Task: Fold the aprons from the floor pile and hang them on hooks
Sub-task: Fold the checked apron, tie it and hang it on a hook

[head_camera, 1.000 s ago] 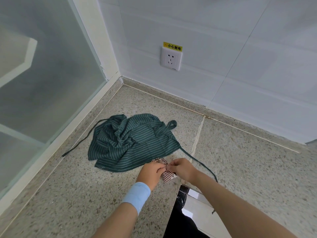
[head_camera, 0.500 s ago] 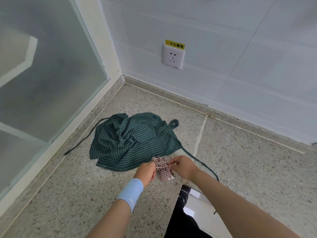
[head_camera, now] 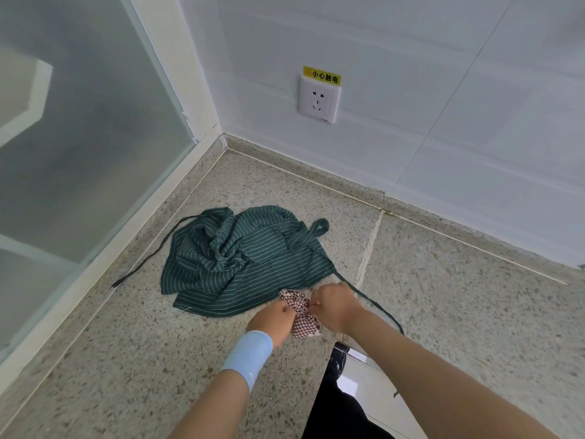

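Observation:
A crumpled dark green apron with thin white stripes lies on the speckled floor, its ties trailing left and right. Just in front of it, a small bunched red-and-white checked cloth is held between my hands above the floor. My left hand, with a light blue wristband, grips its left side. My right hand pinches its right side with curled fingers. No hooks are in view.
A frosted glass partition with a white frame runs along the left. A white tiled wall with a socket and a yellow warning label stands behind. My dark trouser leg and shoe are at the bottom centre.
Both hands have stayed on the checked cloth and drawn slightly apart, so more of it shows between them. The view has tilted a little. The green apron has not moved.

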Motion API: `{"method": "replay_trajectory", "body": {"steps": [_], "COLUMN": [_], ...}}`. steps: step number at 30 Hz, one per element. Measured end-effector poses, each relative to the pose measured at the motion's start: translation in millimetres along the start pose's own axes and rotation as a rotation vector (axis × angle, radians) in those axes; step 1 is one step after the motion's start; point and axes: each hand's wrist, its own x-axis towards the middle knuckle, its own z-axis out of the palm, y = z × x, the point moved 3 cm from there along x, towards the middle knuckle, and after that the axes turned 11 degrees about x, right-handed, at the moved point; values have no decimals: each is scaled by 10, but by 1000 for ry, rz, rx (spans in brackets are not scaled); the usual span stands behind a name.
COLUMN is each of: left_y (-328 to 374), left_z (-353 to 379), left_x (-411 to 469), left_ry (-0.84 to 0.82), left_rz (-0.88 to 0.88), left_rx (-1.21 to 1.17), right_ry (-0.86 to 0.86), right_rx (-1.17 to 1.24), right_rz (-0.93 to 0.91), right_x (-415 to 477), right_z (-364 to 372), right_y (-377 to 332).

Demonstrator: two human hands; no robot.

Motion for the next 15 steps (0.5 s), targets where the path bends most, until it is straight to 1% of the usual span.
{"method": "replay_trajectory", "body": {"steps": [1, 3, 5, 9, 12, 15], "left_y": [-29, -95, -174, -283, -278, -295], "left_z": [-2, -18, -31, -73, -115, -158], "left_x": [-1, -22, -20, 1, 30, 65], "left_ry": [38, 109, 143, 184, 139, 51], "left_rz": [-5, 12, 30, 5, 54, 158], "left_rx": [-36, -111, -120, -17, 71, 106], "right_ry": [-45, -37, -22, -8, 17, 3], "right_rx": [145, 330, 381, 407, 436, 490], "right_rz": [50, 127, 193, 320, 340, 316], "right_x": [12, 29, 37, 75, 108, 111], "right_z": [15, 11, 3, 13, -6, -60], "right_y": [16, 74, 140, 255, 268, 266]}}
